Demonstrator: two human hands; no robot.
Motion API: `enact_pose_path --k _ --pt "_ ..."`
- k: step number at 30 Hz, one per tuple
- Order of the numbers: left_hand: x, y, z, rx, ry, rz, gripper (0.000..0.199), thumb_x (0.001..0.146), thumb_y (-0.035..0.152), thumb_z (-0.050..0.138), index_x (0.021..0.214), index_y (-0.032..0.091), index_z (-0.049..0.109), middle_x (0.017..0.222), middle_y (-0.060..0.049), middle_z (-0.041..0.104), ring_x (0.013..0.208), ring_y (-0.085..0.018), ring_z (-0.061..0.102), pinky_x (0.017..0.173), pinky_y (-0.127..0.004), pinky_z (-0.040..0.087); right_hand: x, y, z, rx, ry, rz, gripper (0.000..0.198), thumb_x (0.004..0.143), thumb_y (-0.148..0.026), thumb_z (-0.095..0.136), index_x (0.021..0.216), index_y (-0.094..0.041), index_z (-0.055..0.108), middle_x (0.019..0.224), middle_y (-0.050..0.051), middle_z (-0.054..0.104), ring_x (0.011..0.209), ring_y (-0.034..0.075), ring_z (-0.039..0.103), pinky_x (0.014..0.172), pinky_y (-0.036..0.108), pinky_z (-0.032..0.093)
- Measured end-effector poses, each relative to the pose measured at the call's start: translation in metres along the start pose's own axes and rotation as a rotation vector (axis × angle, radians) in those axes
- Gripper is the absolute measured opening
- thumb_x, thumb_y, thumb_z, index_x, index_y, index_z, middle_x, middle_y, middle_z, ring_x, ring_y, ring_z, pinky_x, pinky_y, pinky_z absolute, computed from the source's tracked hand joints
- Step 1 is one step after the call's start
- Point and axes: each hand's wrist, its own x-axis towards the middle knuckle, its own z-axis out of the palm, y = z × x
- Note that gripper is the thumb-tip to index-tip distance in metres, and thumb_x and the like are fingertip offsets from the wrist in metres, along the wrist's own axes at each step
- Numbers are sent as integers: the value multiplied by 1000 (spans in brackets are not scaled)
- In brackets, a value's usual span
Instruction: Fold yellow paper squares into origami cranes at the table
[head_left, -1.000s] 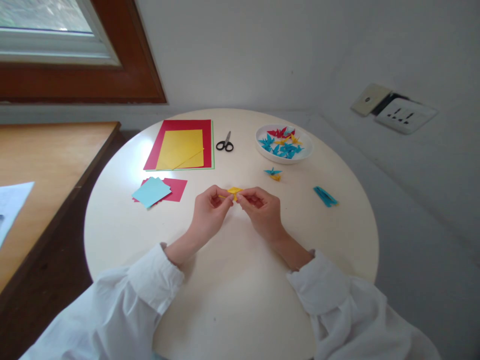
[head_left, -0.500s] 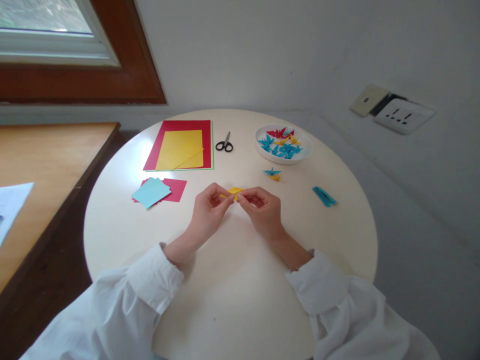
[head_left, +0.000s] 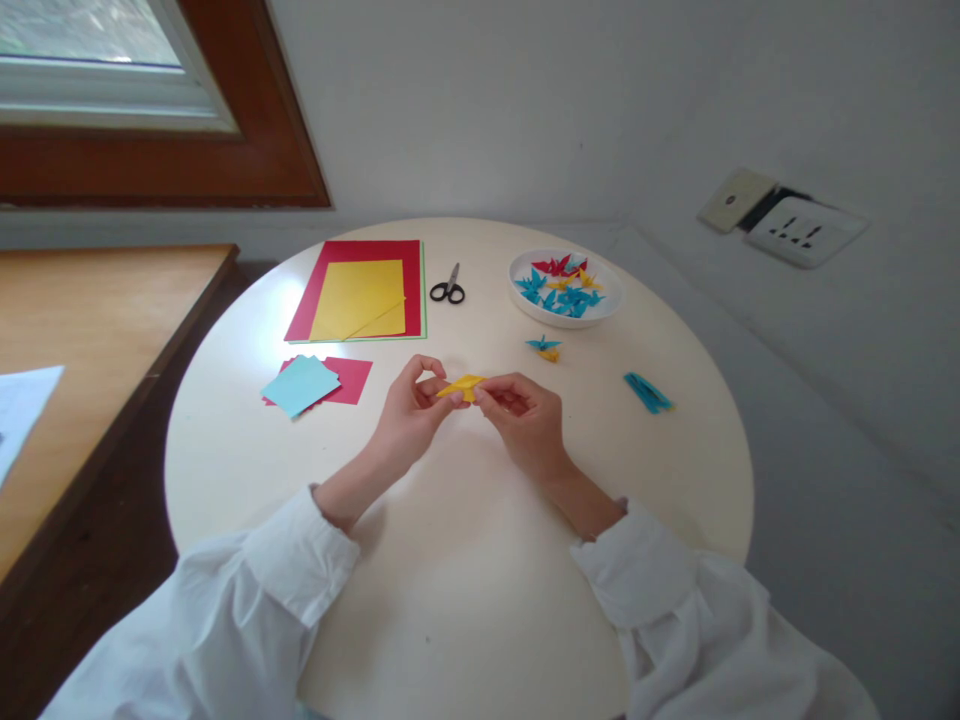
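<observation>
One round white table (head_left: 465,560) fills the middle of the frame, its things lying as they did half a second ago, while your left hand (head_left: 405,405) at the centre has changed: its index finger is now lifted and curled away, baring more of the yellow folded paper (head_left: 463,387), which its thumb and another finger grip. Your right hand (head_left: 529,415) pinches that paper's right end between thumb and index finger, as before. At upper left you have one red sheet (head_left: 371,250) under one yellow sheet (head_left: 364,295); at upper right, one white dish (head_left: 562,322) of folded birds (head_left: 574,302), too overlapped to count. Left of centre lie stacked pale blue squares (head_left: 301,385), their number unclear. You have one pair of scissors (head_left: 448,291) at upper centre, some blue folded strips (head_left: 649,393) at right, uncountable, and two small folded pieces (head_left: 541,343), one blue, one yellow, below the dish.
</observation>
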Motion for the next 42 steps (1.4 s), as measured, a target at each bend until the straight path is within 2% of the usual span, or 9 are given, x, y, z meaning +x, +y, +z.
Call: enact_pose_path --k 5,8,12,17,22,25,34,42 --pt "0 1 -1 -41 -20 -8 31 73 21 66 87 21 38 71 4 68 73 -12 66 82 -32 49 2 0 -2 0 28 3 6 68 -23 66 69 -17 64 70 1 68 63 12 63 60 25 53" --pt "0 2 -2 -83 -8 -38 32 69 16 66 88 21 40 74 2 69 74 -13 66 83 -33 49 3 0 -2 -14 33 -1 6 67 -23 66 67 -17 64 68 1 67 62 12 62 60 25 53" --pt "1 1 -2 -95 22 -71 24 72 25 65 89 18 50 74 0 67 75 -13 64 82 -36 50 1 -2 -1 -47 -17 -14 4 68 -22 65 68 -18 63 69 1 67 64 13 63 61 26 53" --pt "3 -5 -3 82 -27 -84 22 75 35 63 75 14 61 74 -2 63 72 -13 60 74 -31 51 -1 -4 1 -102 -83 -44 5 70 -21 62 66 -18 63 65 1 66 61 12 61 58 24 52" --pt "2 -4 -2 366 6 -8 22 77 35 57 70 14 60 67 -2 60 62 -13 55 59 -26 44 0 -3 1 -121 -80 -33 6 70 -22 63 67 -18 61 66 0 65 61 11 60 57 23 50" --pt "1 -1 0 462 39 -5 21 78 32 54 66 15 57 62 -1 57 56 -11 50 52 -24 38 0 -2 1 -92 -66 -6 11 68 -25 67 72 -18 58 69 -1 62 59 10 59 55 22 50" --pt "2 -5 -2 485 69 27 23 78 36 53 66 16 54 60 0 55 56 -12 51 53 -24 38 2 1 1 -16 -142 -7 10 76 -28 59 77 -19 55 66 -2 61 55 10 60 51 23 49" --pt "1 -5 -2 426 94 34 23 77 35 56 64 16 55 59 0 55 55 -12 50 53 -24 38 2 2 0 38 -166 31 23 75 -33 62 93 -20 55 70 -2 64 62 11 62 59 26 52"
